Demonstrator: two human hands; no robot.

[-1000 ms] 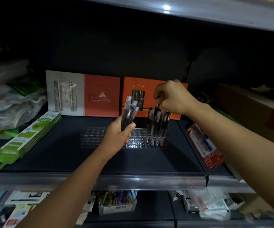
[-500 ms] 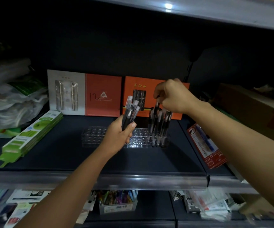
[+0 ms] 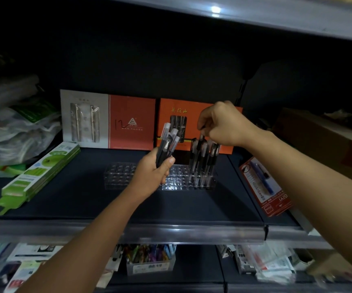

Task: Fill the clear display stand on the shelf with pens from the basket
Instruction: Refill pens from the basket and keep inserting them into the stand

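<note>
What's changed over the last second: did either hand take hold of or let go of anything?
Almost nothing. The right hand still pinches the top of a pen over the right end of the clear stand. The left hand still grips its bundle of pens. Nothing was released.

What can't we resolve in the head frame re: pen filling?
- Basket: not in the head view at all.
- Stand middle: left hand and its pen bundle cover it, hole count unknown.
- Pen under right hand: fingers cover its top; seating unclear.
- Lower-shelf goods: motion-blurred, labels unreadable.
- Shelf back: too dark.
</note>
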